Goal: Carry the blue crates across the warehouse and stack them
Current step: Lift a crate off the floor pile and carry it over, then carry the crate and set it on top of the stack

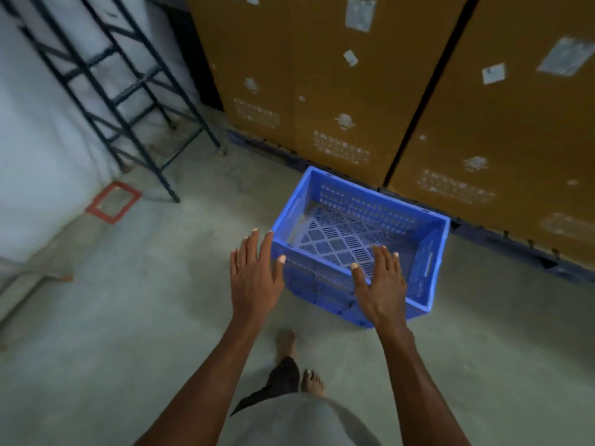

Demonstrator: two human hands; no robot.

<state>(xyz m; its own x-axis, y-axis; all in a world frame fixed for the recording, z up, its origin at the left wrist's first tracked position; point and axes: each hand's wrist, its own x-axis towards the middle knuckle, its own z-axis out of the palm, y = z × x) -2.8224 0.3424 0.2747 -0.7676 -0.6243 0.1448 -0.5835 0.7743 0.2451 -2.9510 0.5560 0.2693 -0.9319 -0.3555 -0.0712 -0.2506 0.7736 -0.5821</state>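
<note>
One empty blue slotted plastic crate (360, 243) on the floor, centre-right of frame, by the brown cardboard boxes (322, 75). Left hand (254, 275) & right hand (381, 284) flat-fingered above it, gripping nothing. No stack visible; carrying and stacking prob. still to do.

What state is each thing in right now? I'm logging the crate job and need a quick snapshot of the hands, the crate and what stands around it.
blue crate: empty, upright on the floor, held by neither hand.
left hand: open, fingers straight, at the crate's near left corner.
right hand: open, fingers spread, over the crate's near wall.
cardboard boxes: closed, standing on dark pallets behind the crate.
black metal rack: standing by the white wall.
</note>
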